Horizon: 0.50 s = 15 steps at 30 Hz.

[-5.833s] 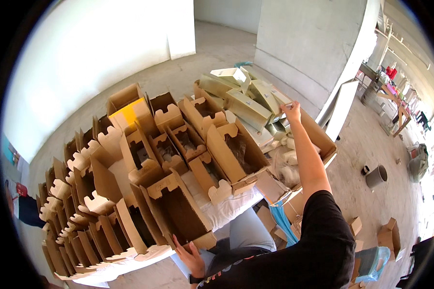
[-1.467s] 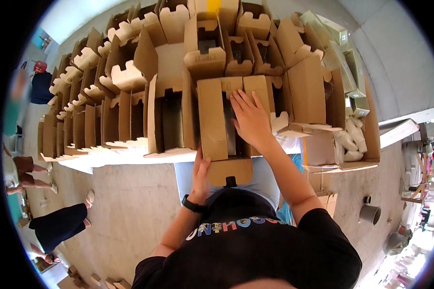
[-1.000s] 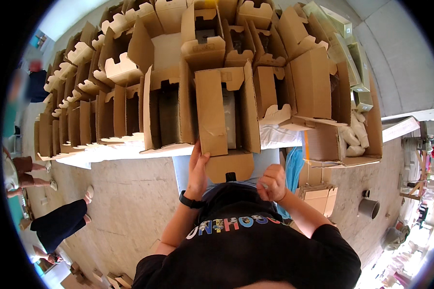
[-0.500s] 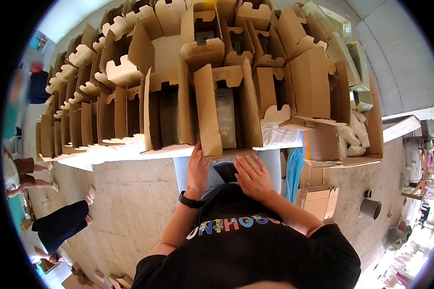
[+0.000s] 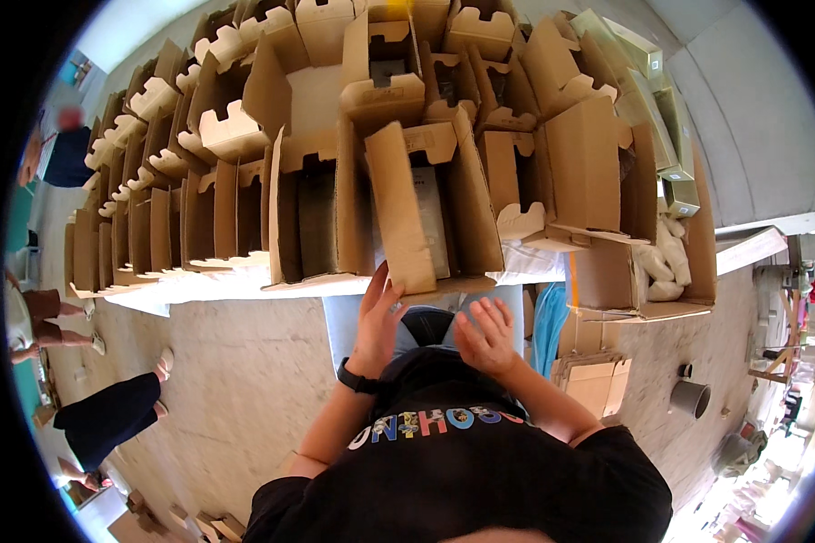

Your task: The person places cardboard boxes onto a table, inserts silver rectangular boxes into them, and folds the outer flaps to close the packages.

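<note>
An open brown cardboard box (image 5: pixel 430 213) lies on its side at the near edge of the table, with a grey flat item inside it. My left hand (image 5: pixel 378 314) touches the lower edge of the box's left flap, fingers pressed against the cardboard. My right hand (image 5: pixel 486 337) hovers just below the box's front edge, fingers spread and holding nothing. A black watch sits on my left wrist.
Several more open cardboard boxes (image 5: pixel 244 213) crowd the white table (image 5: pixel 208 285). A large carton (image 5: pixel 666 262) with white wrapped pieces stands at the right. Flat cardboard (image 5: pixel 598 380) and a grey pot (image 5: pixel 690 396) lie on the floor. Other people (image 5: pixel 109 416) stand at left.
The box in front of me has been set on the table edge. My right hand left the box top, dropped to my lap, and now rises below the box front.
</note>
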Motion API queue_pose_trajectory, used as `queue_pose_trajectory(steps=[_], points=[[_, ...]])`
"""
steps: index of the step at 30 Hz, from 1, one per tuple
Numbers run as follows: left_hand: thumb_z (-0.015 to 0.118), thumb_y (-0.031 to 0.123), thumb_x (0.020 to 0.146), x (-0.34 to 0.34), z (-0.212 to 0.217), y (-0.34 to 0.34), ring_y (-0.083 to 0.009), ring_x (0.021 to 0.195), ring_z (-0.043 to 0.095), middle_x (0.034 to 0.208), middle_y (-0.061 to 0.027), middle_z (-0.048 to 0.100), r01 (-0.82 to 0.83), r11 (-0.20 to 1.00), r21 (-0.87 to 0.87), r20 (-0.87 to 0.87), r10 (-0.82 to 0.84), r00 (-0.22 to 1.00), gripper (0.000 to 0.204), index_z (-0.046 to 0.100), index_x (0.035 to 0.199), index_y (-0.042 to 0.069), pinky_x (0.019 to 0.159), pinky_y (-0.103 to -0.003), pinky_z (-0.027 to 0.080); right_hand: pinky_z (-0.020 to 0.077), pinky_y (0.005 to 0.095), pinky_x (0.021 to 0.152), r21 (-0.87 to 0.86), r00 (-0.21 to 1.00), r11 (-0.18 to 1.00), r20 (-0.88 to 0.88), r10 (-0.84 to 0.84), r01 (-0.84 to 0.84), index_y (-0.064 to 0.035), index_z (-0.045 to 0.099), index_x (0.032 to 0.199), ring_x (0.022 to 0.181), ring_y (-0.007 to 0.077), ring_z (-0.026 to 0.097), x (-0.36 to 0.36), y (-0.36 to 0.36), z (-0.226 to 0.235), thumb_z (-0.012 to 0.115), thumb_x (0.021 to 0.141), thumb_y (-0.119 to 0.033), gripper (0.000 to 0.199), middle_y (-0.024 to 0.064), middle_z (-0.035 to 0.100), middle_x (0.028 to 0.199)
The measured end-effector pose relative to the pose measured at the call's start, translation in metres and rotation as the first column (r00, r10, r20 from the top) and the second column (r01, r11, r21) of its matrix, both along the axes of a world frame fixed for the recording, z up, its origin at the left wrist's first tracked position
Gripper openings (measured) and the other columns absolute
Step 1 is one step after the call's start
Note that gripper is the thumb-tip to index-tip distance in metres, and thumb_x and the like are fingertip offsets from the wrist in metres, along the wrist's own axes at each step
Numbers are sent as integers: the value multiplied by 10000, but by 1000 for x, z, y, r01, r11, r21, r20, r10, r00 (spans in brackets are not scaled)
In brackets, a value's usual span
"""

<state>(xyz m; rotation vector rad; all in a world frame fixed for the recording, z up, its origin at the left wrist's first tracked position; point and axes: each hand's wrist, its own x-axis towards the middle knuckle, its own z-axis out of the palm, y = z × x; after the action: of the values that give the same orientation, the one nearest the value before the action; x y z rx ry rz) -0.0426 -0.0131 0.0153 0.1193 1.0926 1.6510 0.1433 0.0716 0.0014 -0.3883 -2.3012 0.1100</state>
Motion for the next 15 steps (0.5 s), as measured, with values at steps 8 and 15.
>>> queue_pose_trajectory(steps=[8, 15], points=[[515, 38, 902, 0, -1, 9, -232, 1362, 341, 1462, -121, 374, -33, 999, 40, -95, 36, 995, 623, 257, 1468, -8, 1104, -342, 283, 317, 451, 1076, 73, 997, 995, 23, 68, -69, -153, 583, 1258, 1230, 207, 518, 9, 10, -5, 654, 808, -176, 457, 38, 552, 1314], [506, 101, 947, -1, -3, 7, -223, 1380, 312, 1496, -109, 321, -32, 993, 112, -53, 38, 998, 612, 226, 1482, 0, 1116, -337, 266, 279, 456, 1089, -42, 948, 997, 315, -44, 60, -156, 554, 1309, 1291, 139, 457, -14, 7, 4, 615, 827, -161, 485, -4, 487, 1401]])
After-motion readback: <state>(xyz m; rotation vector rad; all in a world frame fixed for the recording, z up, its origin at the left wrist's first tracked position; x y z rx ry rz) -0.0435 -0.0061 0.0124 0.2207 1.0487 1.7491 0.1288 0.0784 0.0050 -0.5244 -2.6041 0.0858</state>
